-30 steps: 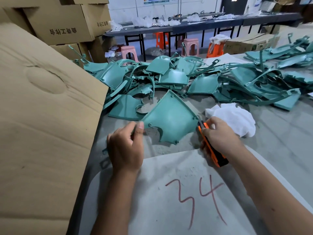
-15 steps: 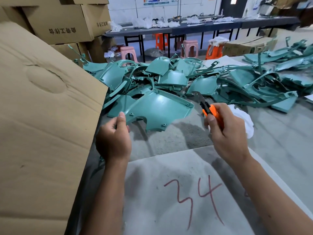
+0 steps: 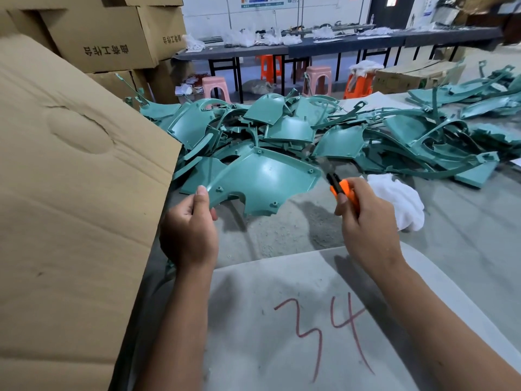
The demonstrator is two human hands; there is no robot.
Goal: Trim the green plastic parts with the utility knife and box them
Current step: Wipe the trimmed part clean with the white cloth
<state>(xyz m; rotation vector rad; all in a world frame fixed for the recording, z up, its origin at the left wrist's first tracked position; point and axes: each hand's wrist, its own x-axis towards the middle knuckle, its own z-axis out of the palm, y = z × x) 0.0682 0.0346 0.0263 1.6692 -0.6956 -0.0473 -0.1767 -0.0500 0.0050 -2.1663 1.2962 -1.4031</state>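
A big brown cardboard flap [image 3: 70,193] fills the left side. Next to it lies a grey table [image 3: 465,249], and on its near part sits a pale board [image 3: 253,320] with a red "34" drawn on it. Farther back on the table is a big pile of green plastic parts [image 3: 394,136], all heaped on top of each other. Behind the flap stand stacked cardboard boxes [image 3: 112,32].

The person holds one green part [image 3: 262,179] up over the table, in front of the pile. It is wide and curved, with small round bumps near its edges. The left hand [image 3: 189,235] grips its left corner, thumb on top and the other fingers curled under it.

A white cloth [image 3: 400,201] lies crumpled on the table, just right of the right hand [image 3: 366,221]. That hand has its fingers wrapped tight around an orange utility knife [image 3: 342,190]. The dark front end of the knife points up toward the right edge of the held part and looks blurry
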